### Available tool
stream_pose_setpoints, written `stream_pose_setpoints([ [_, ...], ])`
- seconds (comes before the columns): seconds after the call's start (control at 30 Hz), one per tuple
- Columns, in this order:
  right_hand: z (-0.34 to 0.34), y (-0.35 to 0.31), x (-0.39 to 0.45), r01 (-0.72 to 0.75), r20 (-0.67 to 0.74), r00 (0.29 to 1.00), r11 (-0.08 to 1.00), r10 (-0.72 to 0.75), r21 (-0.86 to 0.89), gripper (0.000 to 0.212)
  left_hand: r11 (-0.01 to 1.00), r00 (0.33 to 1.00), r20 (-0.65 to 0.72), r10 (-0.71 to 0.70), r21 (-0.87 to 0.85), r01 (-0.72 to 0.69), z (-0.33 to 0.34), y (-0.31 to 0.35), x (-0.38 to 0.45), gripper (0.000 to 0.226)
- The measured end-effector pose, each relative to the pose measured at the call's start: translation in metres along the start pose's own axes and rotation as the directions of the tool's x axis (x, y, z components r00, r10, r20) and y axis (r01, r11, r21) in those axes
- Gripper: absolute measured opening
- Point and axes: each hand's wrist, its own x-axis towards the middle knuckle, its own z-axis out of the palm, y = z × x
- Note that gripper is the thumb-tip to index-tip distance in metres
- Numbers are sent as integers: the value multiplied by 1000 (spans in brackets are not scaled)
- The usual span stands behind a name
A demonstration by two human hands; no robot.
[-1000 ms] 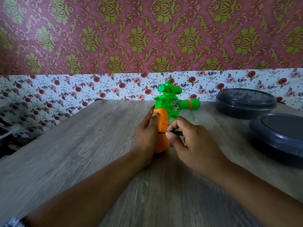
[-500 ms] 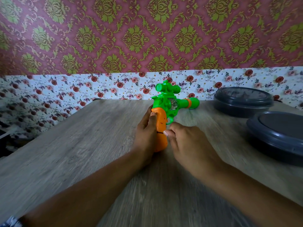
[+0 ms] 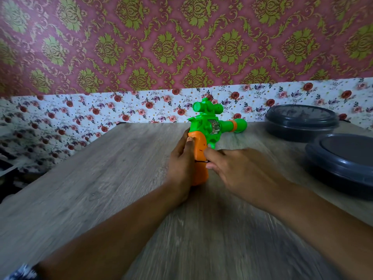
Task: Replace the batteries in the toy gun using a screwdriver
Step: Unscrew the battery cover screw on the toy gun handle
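Toy gun [image 3: 210, 128] stands upright on its orange handle, mid-table, handle base down on the wood. Body bright green, a green scope on top, a small clear window in the side, barrel pointing right with an orange band near the muzzle. Left hand [image 3: 181, 164] wraps the handle from the gun's left, thumb laid up along the orange back. Right hand [image 3: 236, 170] sits just right of the handle, fingers curled and pinching a thin dark screwdriver [image 3: 201, 161], only a short length of shaft showing, its tip against the handle's side. Table [image 3: 101, 199] is grey-brown wood grain. Right of the gun, well apart from it, two dark round lidded containers: one far [image 3: 300, 122], one nearer [image 3: 343, 160]. Behind the gun, wall with rose-print paper low down and maroon-and-gold damask above.
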Motion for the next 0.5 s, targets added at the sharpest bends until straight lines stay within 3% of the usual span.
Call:
stream_pose_setpoints([
  [0.2,-5,2,-1,-20,15,1000,997,19,77,25,1000,1000,-6,2,11,-2,2,0,-1,33],
  [0.3,-5,2,1,-111,45,994,970,104,218,8,999,1000,-26,16,41,-15,1,-2,1,39],
  [0.4,0,2,1,-236,41,968,845,246,481,8,998,1000,-30,9,61,-7,0,-3,1,39],
  [0.5,4,-2,1,-336,123,935,727,332,598,10,997,999,-45,-20,77,23,-1,-2,1,38],
])
